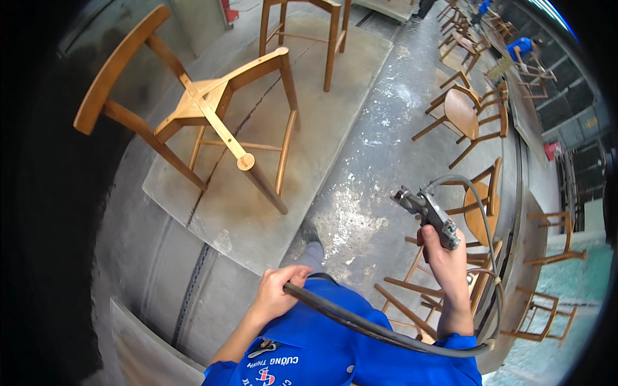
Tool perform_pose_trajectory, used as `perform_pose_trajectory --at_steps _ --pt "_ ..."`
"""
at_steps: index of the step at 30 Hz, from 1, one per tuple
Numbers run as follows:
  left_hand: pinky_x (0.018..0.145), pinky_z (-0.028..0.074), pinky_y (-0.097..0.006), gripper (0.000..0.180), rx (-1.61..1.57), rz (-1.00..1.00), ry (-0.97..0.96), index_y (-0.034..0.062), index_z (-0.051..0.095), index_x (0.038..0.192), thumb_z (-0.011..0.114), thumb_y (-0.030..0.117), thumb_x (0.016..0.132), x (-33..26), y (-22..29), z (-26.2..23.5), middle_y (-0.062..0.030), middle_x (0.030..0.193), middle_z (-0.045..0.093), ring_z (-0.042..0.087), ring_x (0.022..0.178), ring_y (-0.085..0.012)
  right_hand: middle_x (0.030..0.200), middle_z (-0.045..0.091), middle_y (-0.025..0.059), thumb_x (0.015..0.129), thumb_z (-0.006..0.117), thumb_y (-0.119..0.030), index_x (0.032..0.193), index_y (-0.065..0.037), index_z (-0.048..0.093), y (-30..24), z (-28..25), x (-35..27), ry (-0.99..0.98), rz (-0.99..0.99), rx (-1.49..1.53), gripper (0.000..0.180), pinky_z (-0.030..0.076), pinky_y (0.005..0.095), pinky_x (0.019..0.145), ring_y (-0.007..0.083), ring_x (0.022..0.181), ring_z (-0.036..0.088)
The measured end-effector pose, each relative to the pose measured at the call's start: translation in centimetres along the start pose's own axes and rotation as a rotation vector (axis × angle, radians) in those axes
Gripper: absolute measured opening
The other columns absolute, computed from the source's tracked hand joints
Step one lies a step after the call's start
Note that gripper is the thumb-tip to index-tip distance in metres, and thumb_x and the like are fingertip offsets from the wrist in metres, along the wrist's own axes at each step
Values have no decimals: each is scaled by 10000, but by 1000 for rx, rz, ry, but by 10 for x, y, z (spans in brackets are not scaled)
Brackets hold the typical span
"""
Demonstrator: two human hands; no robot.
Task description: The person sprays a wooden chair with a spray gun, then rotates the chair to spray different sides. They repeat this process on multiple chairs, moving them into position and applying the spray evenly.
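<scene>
My right hand (445, 264) is raised and wrapped round the handle of a spray gun (432, 215), held over the floor to the right. From the gun a dark hose (360, 326) loops down and across the front of my blue shirt. Near my waist, my left hand (280, 289) is closed round a length of this hose. A brown wooden chair frame (222, 132), with a curved backrest and lighter crossed bars where the seat goes, stands ahead to the left. Neither hand touches it.
Under the chair frame lies a grey board (251, 241) with brownish stains; a second wooden frame (329, 48) stands farther back on it. A slot with a chain (193, 286) runs along the floor. Several chairs (462, 112) line the right side, where a co-worker (520, 50) bends over a frame.
</scene>
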State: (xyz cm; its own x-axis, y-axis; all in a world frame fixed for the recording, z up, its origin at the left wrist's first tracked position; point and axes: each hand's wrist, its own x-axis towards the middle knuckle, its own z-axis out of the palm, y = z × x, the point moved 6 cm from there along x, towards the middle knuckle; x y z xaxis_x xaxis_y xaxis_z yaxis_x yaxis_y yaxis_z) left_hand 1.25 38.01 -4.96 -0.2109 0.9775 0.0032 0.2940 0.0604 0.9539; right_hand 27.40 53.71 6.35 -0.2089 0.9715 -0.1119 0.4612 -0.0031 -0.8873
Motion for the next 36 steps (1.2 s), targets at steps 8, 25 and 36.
perform_pose_trajectory --at_steps 8,25,36 --pt "522 451 -324 227 -138 -71 -16 -5 728 978 624 196 987 98 -13 22 -106 578 567 587 544 -165 625 530 -4 939 722 -196 941 7 610 -26 23 83 -117 -74 -256 231 393 250 552 47 622 450" --pt "612 523 -383 174 -56 -150 345 9 708 946 645 171 958 112 -3 0 -171 788 705 700 685 -323 729 605 9 1025 578 -367 1059 -20 612 -45 75 186 -509 -199 -27 350 343 209 437 45 499 468" --pt "633 484 -352 153 -133 -176 521 47 658 1067 606 38 923 99 29 53 -119 844 621 614 715 -256 753 589 -28 1009 624 -315 937 -34 605 -39 -8 183 -506 -88 -138 291 410 230 597 46 659 486"
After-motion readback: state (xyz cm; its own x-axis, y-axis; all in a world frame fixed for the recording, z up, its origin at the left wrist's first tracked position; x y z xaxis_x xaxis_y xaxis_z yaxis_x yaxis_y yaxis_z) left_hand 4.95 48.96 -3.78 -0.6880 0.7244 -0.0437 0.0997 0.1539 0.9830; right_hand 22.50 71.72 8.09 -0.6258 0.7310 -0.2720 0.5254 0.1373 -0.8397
